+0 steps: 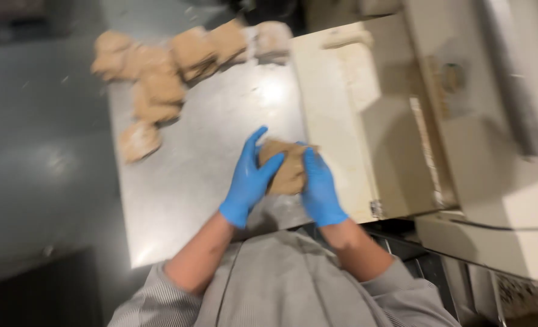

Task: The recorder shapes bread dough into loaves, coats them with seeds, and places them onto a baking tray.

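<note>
Both hands are up over the steel table [184, 181], gloved in blue, and between them sits a brown lump of dough [287, 169]. The left hand [249, 181] presses on the lump's left side, fingers spread apart, one long finger pointing away up the table, the thumb laid across the dough's front. The right hand [319, 191] cups the lump from the right, fingers curled together against it. So the dough is pinched between the two palms, just above the table's near right part, right beside the cream-coloured machine [366, 121] that butts against the table's right edge.

At the table's far end lies a heap of similar brown pieces [166, 66], some squarish, some rounder, well apart from the hands; one pale round piece [139, 140] lies alone by the left edge. The picture is blurred, so surface detail on the dough is hard to make out. Grey striped sleeves [160, 297] are pushed up on both forearms, at the table's near edge.
</note>
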